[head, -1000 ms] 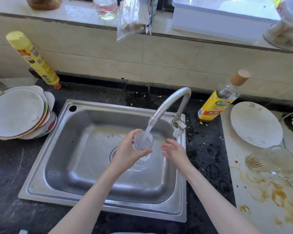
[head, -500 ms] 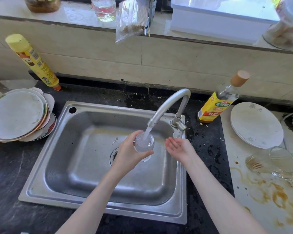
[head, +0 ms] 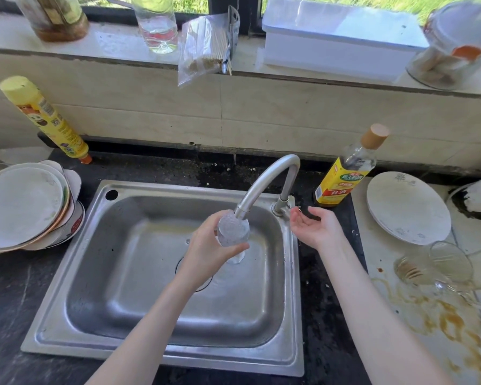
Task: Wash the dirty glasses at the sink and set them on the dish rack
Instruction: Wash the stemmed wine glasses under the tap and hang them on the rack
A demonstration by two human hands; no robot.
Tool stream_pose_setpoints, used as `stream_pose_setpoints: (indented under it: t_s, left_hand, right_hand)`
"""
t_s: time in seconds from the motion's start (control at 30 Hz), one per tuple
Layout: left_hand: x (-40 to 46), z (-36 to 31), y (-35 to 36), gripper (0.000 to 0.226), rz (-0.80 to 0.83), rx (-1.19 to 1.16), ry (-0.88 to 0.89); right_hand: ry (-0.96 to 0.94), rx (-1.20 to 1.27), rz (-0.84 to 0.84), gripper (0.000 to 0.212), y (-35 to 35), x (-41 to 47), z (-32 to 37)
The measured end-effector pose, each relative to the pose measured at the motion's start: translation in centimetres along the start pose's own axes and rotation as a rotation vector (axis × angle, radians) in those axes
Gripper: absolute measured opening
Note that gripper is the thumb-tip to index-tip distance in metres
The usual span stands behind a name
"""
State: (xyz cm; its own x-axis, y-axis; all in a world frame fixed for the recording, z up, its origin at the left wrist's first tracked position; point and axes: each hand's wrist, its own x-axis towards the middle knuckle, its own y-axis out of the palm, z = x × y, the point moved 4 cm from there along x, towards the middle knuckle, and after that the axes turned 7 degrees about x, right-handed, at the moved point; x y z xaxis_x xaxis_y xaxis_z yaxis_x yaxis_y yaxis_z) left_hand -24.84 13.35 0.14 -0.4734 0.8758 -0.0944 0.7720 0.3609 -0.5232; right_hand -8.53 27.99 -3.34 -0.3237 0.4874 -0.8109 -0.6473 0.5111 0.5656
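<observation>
My left hand [head: 206,252] grips a clear glass [head: 233,230] right under the spout of the metal tap [head: 270,176], over the steel sink [head: 67,273]. The glass is full of bubbling water. My right hand [head: 315,226] hovers palm up with relaxed fingers beside the tap's base, holding nothing. Another glass [head: 439,266] lies on its side on the stained white counter at the right, with brown residue inside.
A stack of dirty plates [head: 22,207] sits left of the sink, a white plate [head: 406,207] to its right. A yellow-labelled bottle [head: 345,173] stands behind the tap, a yellow spray can [head: 45,118] leans at back left. Brown spills [head: 450,323] mark the right counter.
My left hand has lifted the glass up to the spout. My right hand has moved right and back, from beside the glass to the tap's base.
</observation>
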Motion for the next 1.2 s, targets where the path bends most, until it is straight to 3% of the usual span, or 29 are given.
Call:
stream_pose_setpoints:
  t_s: [0.07, 0.17, 0.3, 0.43, 0.53, 0.63, 0.77, 0.9, 1.07, 1.2]
  left_hand:
    - [0.0, -0.1, -0.1, 0.056, -0.011, -0.012, -0.007]
    - [-0.1, 0.2, 0.0, 0.053, -0.052, -0.078, -0.063]
    - [-0.1, 0.6, 0.1, 0.054, -0.11, -0.195, -0.143]
    - [-0.7, 0.8, 0.3, 0.051, -0.086, -0.296, -0.154]
    - [-1.4, 1.1, 0.8, 0.05, -0.069, -0.355, -0.177]
    - [-1.8, 1.8, 1.3, 0.053, -0.048, -0.361, -0.19]
    - [-1.9, 3.4, 1.7, 0.064, 0.033, -0.278, -0.235]
    - [-2.2, 5.1, 2.4, 0.058, 0.121, -0.137, -0.253]
    - [-3.1, 5.6, 2.6, 0.063, 0.139, 0.145, -0.143]
    - [-3.8, 6.5, 2.8, 0.068, 0.233, 0.354, -0.07]
  right_hand:
    - [-0.017, -0.055, 0.02, 0.028, -0.5, -0.2, -0.5]
    - [-0.007, -0.351, 0.026, 0.016, -2.1, -1.1, -2.2]
    - [0.232, -0.656, -0.009, 0.025, -5.7, -2.3, -7.5]
    - [0.274, -0.462, 0.009, 0.039, -5.3, -2.1, -10.9]
    - [0.249, -0.216, 0.006, 0.029, -3.7, -1.8, -11.2]
    - [0.222, -0.179, -0.01, 0.02, -3.2, -1.6, -10.8]
    - [0.097, -0.267, 0.022, 0.016, -2.8, -1.5, -9.5]
    - [-0.152, -0.553, 0.148, 0.011, -2.0, -2.1, -8.0]
    - [-0.385, -0.817, 0.247, 0.013, -2.2, -3.4, -8.1]
    - [-0.511, -1.071, 0.23, 0.009, -3.2, -4.3, -9.0]
